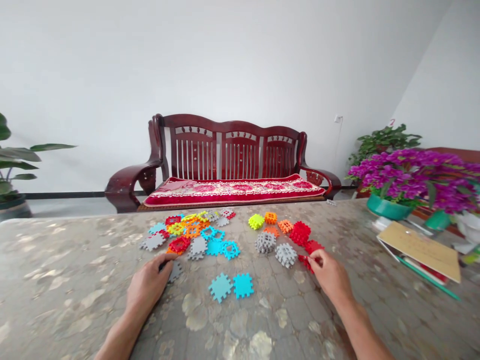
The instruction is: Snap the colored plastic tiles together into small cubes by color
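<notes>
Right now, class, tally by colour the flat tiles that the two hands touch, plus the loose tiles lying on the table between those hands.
Blue tiles, between the hands: 2
Grey tile, at the left hand: 1
Red tile, at the right hand: 1
Total: 4

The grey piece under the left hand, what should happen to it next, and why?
Probably lift the grey piece off the table. The left hand has fingers on it while it lies flat, apart from the pile; the right hand already pinches a red piece.
</notes>
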The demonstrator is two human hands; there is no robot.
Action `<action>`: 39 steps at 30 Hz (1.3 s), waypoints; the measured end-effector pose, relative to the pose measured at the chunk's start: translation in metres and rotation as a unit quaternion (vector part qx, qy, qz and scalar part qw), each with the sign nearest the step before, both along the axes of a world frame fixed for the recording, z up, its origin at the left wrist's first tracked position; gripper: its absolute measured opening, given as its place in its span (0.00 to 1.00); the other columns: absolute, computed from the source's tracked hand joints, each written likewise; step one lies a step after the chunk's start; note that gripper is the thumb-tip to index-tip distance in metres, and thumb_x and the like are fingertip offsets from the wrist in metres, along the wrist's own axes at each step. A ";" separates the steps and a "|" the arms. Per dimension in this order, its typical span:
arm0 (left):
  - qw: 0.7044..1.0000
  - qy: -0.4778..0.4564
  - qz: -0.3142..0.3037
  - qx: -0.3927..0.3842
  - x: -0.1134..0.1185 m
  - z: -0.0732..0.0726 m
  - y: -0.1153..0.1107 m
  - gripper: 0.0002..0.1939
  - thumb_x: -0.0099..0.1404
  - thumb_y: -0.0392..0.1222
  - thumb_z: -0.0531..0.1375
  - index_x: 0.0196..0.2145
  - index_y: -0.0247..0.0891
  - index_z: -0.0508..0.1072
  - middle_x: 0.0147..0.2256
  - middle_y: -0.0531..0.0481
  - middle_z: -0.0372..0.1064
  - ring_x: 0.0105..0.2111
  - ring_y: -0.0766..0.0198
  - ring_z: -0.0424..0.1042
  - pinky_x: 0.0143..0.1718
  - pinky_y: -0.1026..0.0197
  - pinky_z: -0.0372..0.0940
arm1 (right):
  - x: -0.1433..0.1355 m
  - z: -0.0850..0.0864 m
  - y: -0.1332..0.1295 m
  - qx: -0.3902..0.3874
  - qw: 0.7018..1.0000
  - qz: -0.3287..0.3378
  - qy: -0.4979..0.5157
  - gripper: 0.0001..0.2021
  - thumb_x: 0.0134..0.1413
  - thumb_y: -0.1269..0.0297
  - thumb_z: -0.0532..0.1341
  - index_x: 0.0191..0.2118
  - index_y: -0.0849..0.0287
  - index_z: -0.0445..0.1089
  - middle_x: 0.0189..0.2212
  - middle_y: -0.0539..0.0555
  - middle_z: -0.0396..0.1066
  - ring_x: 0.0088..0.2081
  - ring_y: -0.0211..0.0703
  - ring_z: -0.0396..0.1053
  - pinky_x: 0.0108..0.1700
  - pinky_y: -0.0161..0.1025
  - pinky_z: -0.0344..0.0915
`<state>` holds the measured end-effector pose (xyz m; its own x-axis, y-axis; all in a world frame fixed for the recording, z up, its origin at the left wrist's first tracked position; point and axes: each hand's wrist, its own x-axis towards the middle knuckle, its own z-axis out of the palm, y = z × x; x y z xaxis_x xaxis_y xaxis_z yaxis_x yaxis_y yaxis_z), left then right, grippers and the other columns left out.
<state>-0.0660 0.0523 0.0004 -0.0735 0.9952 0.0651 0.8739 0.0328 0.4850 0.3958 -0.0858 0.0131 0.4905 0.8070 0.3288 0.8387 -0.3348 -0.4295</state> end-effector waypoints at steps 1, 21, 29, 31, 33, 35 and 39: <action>1.000 -0.001 -0.001 0.001 0.000 0.001 0.000 0.19 0.64 0.51 0.51 0.45 0.49 0.78 0.42 0.52 0.79 0.42 0.57 0.77 0.38 0.64 0.66 | 0.000 -0.001 0.000 -0.005 1.000 0.000 -0.006 0.09 0.54 0.57 0.54 0.30 0.52 0.68 0.30 0.51 0.75 0.32 0.45 0.71 0.33 0.38 0.58; 0.999 -0.026 0.015 0.019 0.006 0.004 -0.005 0.17 0.64 0.46 0.52 0.43 0.49 0.79 0.40 0.54 0.80 0.42 0.58 0.77 0.40 0.63 0.65 | -0.040 0.000 -0.001 0.196 0.972 0.124 0.042 0.11 0.56 0.54 0.57 0.33 0.54 0.71 0.30 0.53 0.74 0.31 0.44 0.70 0.37 0.38 0.64; 0.993 -0.096 -0.021 0.059 0.011 0.006 -0.012 0.15 0.62 0.39 0.53 0.39 0.46 0.79 0.42 0.55 0.79 0.45 0.61 0.75 0.47 0.62 0.64 | -0.156 0.015 0.029 -0.006 0.901 0.425 0.089 0.11 0.60 0.63 0.58 0.45 0.52 0.73 0.45 0.53 0.75 0.48 0.46 0.71 0.52 0.40 0.64; 0.990 -0.120 -0.026 0.067 0.012 0.006 -0.012 0.14 0.61 0.38 0.53 0.38 0.45 0.79 0.42 0.54 0.79 0.44 0.61 0.75 0.48 0.62 0.65 | -0.170 0.014 0.044 -0.006 0.898 0.426 0.108 0.11 0.61 0.62 0.56 0.44 0.53 0.74 0.44 0.54 0.75 0.48 0.47 0.71 0.53 0.41 0.63; 0.984 -0.156 -0.021 0.083 0.012 0.005 -0.013 0.13 0.60 0.39 0.55 0.37 0.45 0.79 0.40 0.54 0.80 0.43 0.61 0.76 0.47 0.61 0.65 | -0.178 0.009 0.058 0.011 0.898 0.419 0.135 0.13 0.62 0.59 0.53 0.42 0.54 0.74 0.42 0.55 0.76 0.47 0.48 0.71 0.52 0.42 0.63; 0.974 -0.200 -0.010 0.107 0.012 0.004 -0.012 0.12 0.59 0.39 0.56 0.36 0.45 0.79 0.38 0.53 0.80 0.41 0.60 0.76 0.47 0.60 0.66 | -0.182 0.001 0.068 0.026 0.895 0.406 0.184 0.16 0.63 0.54 0.51 0.40 0.54 0.75 0.40 0.56 0.76 0.46 0.49 0.71 0.51 0.43 0.64; 0.960 -0.243 0.027 0.138 0.009 -0.003 -0.009 0.12 0.57 0.39 0.57 0.36 0.43 0.79 0.39 0.51 0.79 0.42 0.59 0.76 0.49 0.58 0.66 | -0.178 -0.012 0.078 0.025 0.864 0.368 0.342 0.27 0.59 0.39 0.51 0.37 0.57 0.76 0.38 0.59 0.77 0.42 0.52 0.73 0.48 0.46 0.67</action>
